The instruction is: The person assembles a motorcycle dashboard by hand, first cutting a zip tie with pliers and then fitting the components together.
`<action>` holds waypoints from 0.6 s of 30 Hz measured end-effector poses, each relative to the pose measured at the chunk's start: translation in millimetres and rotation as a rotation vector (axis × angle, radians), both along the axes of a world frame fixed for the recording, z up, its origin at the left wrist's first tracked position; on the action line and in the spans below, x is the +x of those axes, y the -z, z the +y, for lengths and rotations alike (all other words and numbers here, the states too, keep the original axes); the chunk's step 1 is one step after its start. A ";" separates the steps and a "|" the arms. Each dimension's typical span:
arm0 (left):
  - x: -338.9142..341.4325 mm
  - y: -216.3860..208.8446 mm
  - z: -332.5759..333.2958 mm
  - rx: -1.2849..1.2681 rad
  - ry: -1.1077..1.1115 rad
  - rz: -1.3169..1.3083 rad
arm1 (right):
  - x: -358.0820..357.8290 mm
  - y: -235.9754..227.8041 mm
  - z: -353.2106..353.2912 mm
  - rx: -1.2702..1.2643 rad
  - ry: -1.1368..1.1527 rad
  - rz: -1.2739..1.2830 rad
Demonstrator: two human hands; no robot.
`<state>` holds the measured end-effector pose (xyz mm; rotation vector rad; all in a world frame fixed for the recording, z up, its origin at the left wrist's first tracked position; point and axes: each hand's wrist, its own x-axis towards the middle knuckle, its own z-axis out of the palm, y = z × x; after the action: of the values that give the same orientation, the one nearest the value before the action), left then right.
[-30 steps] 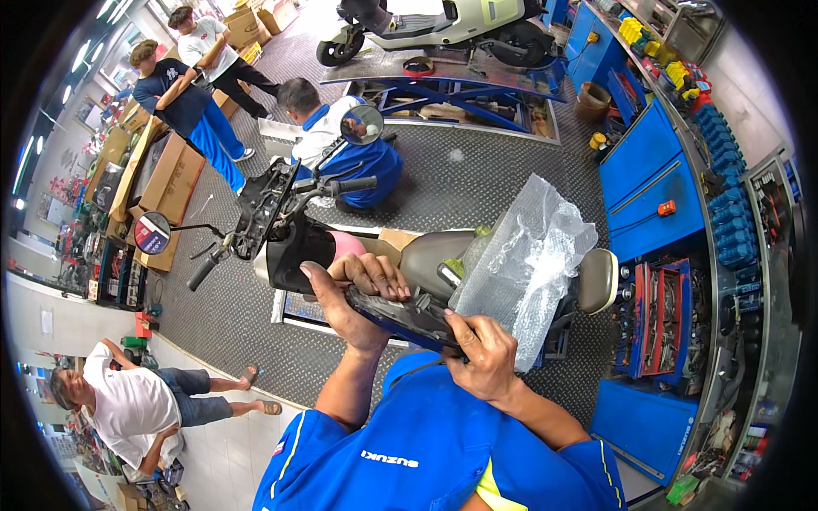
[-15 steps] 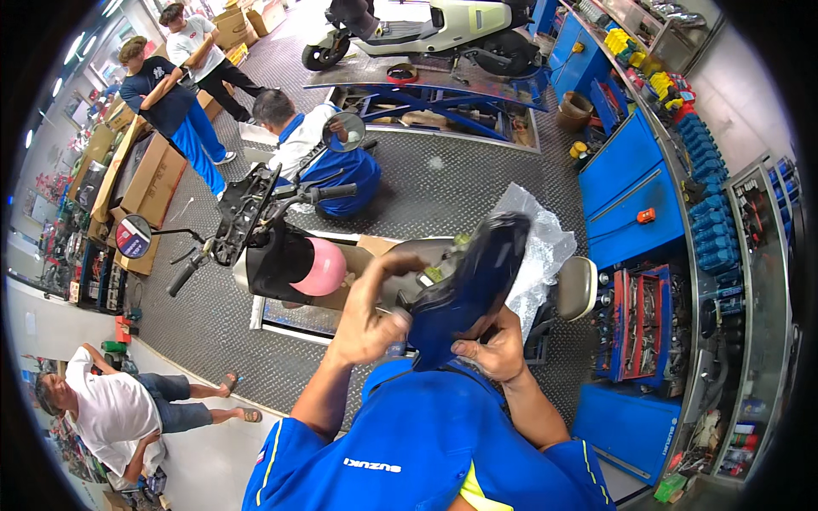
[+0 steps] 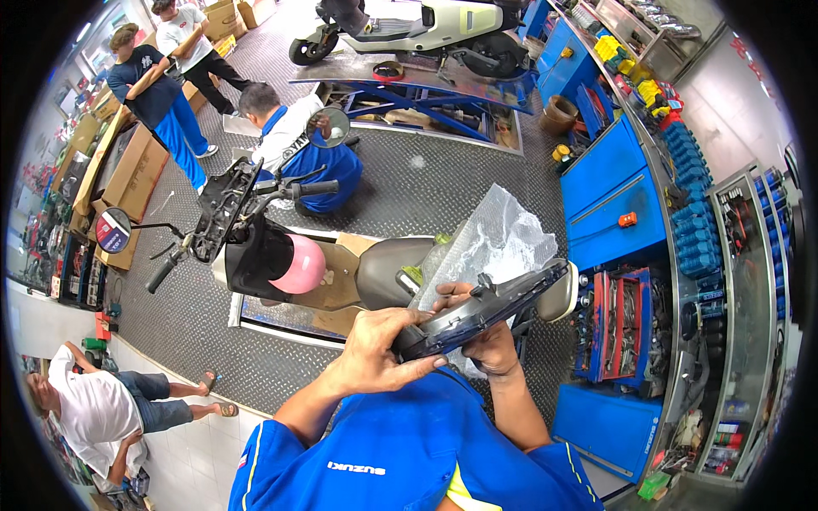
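Dark panel (image 3: 490, 311): long curvy thing with little tabs along it, held up on the wearer's side of the scooter (image 3: 345, 285), slanting so its narrow end points tailward.
Left hand (image 3: 379, 347): got the panel's wide end, thumb on the near side, fingers pressed in, so yeah, pinching it.
Right hand (image 3: 494, 349): under the panel's middle and touching it; fingers mostly hidden, so can't tell how tight they are.
Bubble wrap (image 3: 498, 238): crumpled clear sheet draped over the scooter's rear half, behind the panel.
Pink round thing (image 3: 300, 266): sitting between the scooter's front shield and seat (image 3: 392, 268).
Crouching person (image 3: 298, 149): down low on the scooter's far side, near the handlebar.
Second scooter (image 3: 426, 34): up on a blue lift (image 3: 417, 104), beyond the first scooter's far side.
Blue cabinets (image 3: 613, 200): off past the scooter's tail.
Person in white T-shirt (image 3: 98, 396): wearer's side, out past the scooter's front.
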<state>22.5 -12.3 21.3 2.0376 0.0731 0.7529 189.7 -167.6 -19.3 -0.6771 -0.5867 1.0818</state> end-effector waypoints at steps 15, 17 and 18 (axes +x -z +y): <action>3.4 -10.9 -40.8 0.296 -0.108 0.117 | -4.9 11.9 2.8 -0.020 0.417 0.275; 4.3 -25.5 -41.3 0.331 -0.118 0.221 | -4.7 14.1 1.3 -0.004 0.379 0.196; 5.4 -25.3 -42.6 0.318 -0.113 0.216 | -4.8 14.9 0.6 0.004 0.360 0.157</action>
<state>27.8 -54.8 46.6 2.4307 0.2053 0.6414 184.9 -166.9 -34.2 -0.6575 -0.3162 0.7878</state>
